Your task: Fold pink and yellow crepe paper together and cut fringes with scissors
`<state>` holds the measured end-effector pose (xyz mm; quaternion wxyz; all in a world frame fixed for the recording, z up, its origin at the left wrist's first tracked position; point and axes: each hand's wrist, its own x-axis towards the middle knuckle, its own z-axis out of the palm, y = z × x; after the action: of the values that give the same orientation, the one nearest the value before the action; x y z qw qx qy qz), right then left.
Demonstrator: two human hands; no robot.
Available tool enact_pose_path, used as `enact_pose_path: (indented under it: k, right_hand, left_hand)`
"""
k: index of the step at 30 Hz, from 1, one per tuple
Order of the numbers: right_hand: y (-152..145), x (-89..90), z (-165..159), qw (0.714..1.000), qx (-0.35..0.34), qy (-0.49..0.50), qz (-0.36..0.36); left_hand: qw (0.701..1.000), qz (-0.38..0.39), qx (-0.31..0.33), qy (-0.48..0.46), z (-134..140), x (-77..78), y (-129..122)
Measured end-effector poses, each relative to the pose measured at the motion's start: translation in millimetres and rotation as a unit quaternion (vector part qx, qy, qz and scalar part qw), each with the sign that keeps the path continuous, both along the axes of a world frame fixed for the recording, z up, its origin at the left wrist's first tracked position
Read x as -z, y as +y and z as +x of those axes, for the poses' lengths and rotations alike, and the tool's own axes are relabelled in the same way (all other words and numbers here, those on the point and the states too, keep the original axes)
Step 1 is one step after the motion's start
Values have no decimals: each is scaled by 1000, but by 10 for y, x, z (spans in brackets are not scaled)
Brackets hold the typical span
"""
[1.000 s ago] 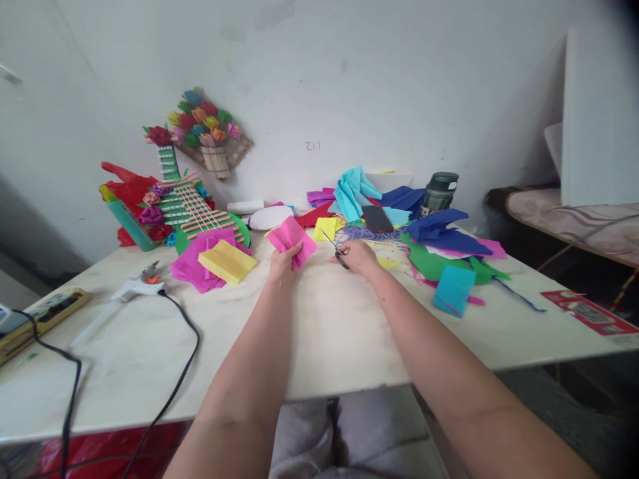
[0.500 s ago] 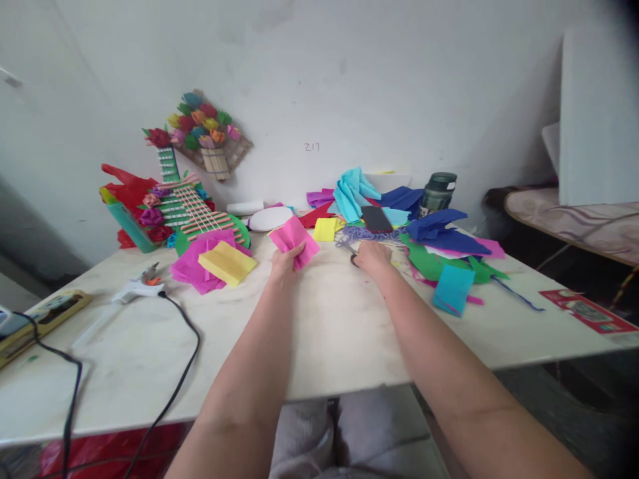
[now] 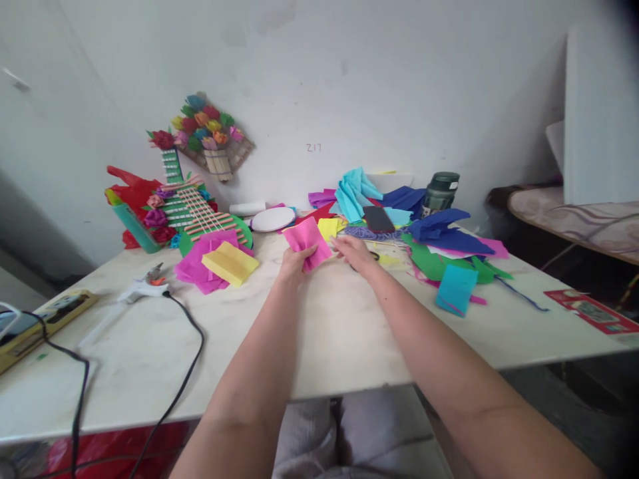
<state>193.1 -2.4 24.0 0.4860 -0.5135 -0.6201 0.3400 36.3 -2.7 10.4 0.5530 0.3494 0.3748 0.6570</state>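
Observation:
My left hand [image 3: 298,258] is closed on a folded sheet of bright pink crepe paper [image 3: 310,241], held up above the table with the thumb across its lower part. Just right of it, my right hand [image 3: 355,251] is closed around a pair of scissors [image 3: 374,255]. Their black handle loops show beside and below the hand, while the blades are mostly hidden and point left at the paper's lower right edge. Beyond the hands lie a yellow paper piece [image 3: 329,228] and a tangle of purple yarn [image 3: 362,233].
Magenta paper [image 3: 200,271] and yellow paper [image 3: 230,263] lie at left, near a glue gun [image 3: 142,286] with a black cord and a power strip [image 3: 47,322]. A paper-flower guitar [image 3: 200,213] stands behind. At right are a phone [image 3: 378,219], a dark bottle [image 3: 440,191] and blue paper [image 3: 442,227].
My right hand has moved left with the scissors, closer to the pink paper. My left hand and the paper have shifted slightly right.

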Motion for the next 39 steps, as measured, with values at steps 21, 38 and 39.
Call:
enact_pose_path:
  k: [21, 38, 39]
  right_hand:
    - [190, 243, -148, 987, 82, 91, 104]
    - [176, 238, -150, 989, 100, 91, 56]
    - [178, 242, -150, 989, 103, 88, 59]
  left_hand:
    - [993, -43, 98, 47, -173, -19, -35]
    - [986, -23, 132, 97, -194, 16, -40]
    - [985, -19, 137, 99, -192, 17, -48]
